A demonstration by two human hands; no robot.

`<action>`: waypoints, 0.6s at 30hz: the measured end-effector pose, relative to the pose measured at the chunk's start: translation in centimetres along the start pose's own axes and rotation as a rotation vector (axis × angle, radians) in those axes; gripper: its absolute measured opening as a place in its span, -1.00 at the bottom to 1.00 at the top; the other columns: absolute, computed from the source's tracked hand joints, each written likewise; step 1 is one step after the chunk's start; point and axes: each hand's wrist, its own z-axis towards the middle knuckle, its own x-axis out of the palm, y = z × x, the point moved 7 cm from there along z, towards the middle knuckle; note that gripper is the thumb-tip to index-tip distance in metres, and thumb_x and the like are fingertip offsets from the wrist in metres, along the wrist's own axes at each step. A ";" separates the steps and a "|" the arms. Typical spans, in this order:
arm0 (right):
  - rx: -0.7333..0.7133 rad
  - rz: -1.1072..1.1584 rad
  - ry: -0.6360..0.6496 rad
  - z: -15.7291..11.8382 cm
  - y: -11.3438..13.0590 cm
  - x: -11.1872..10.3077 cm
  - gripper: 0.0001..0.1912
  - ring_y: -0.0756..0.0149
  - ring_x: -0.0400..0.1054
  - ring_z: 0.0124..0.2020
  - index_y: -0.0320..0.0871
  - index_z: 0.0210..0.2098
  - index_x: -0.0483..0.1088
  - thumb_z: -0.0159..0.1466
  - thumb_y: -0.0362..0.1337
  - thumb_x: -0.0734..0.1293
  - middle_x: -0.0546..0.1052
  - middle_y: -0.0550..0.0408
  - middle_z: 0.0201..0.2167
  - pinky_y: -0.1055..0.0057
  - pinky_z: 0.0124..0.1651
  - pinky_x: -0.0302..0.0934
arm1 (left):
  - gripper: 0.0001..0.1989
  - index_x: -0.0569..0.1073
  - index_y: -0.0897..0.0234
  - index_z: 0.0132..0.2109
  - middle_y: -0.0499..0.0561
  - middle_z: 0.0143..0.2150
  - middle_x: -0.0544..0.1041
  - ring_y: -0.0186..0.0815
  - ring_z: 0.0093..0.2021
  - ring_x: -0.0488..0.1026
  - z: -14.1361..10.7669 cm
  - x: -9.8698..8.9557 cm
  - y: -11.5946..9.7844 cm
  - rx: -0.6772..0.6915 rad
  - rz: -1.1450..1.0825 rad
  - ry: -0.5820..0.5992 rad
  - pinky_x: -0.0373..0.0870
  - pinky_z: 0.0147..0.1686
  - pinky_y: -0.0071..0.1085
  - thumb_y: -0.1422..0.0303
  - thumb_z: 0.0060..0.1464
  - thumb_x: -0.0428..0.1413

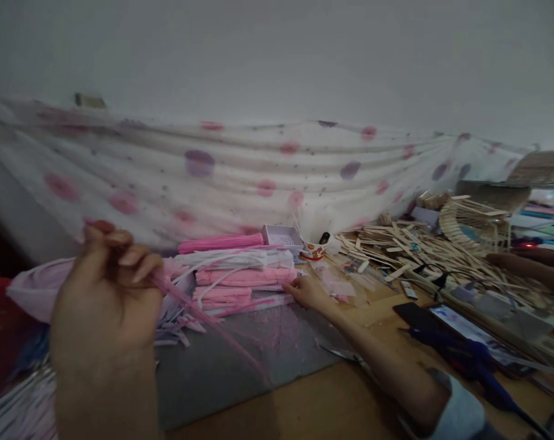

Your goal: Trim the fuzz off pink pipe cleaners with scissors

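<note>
My left hand (116, 287) is raised close to the camera at the left, its fingers pinched on a long thin pink strip (222, 333) that trails down to the right over the grey mat (203, 379). Further away, my right hand (307, 292) reaches in from the right. Its fingertips touch the right end of the stacked pink bundles (244, 277); whether they grip a strip is too small to tell. White strips (235, 260) and a bright pink bundle (222, 243) lie behind them. Pink scraps are scattered on the mat.
Behind the bundles stand a lilac box (281, 237) and a patterned cup (313, 249). Wooden sticks (396, 247) pile up at the right, near a phone (469, 330) and a blue glue gun (465, 354). Scissors (341, 352) lie under my right forearm. Another person's hand (529, 269) shows far right.
</note>
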 end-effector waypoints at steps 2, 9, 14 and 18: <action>-0.029 0.013 -0.062 0.6 0.3 -0.2 -0.66 0.18 0.39 -0.12 -0.22 -0.02 0.36 0.30 -0.16 0.28 0.43 0.01 -0.04 0.19 -0.11 0.34 | -0.69 0.38 0.27 -0.38 -0.18 -0.63 0.39 -0.62 -0.72 0.21 -0.2 0.4 1.4 -0.054 -0.006 -0.060 0.12 -0.78 -0.72 0.44 0.30 -0.15; -0.367 0.110 -0.312 -3.8 7.0 -5.4 -0.65 0.39 0.26 -0.41 -0.18 -0.41 0.26 0.41 -0.16 0.06 0.33 0.17 -0.48 0.41 -0.34 0.17 | -0.88 0.45 0.36 -0.39 0.01 -0.46 0.59 -0.41 -0.55 0.52 -0.6 0.4 6.2 -0.095 0.280 -0.083 0.44 -0.55 -0.57 0.46 0.11 0.10; -0.653 0.129 -0.272 -9.1 12.4 -5.8 -0.64 0.43 0.10 -0.53 -0.12 -0.53 0.07 0.37 -0.14 0.08 0.21 0.23 -0.58 0.45 -0.45 -0.04 | -0.81 0.44 0.35 -0.33 0.12 -0.32 0.63 -0.28 -0.35 0.59 -1.5 0.9 7.9 -0.078 0.403 0.027 0.50 -0.30 -0.42 0.31 -0.02 0.23; -0.778 0.111 -0.295 -10.9 13.4 -5.5 -0.66 0.43 0.06 -0.58 -0.10 -0.54 0.01 0.37 -0.23 0.07 0.19 0.23 -0.62 0.45 -0.50 -0.07 | -0.76 0.45 0.33 -0.32 0.04 -0.38 0.62 -0.34 -0.42 0.56 -1.9 1.2 7.8 -0.021 0.439 0.031 0.48 -0.34 -0.46 0.25 -0.06 0.26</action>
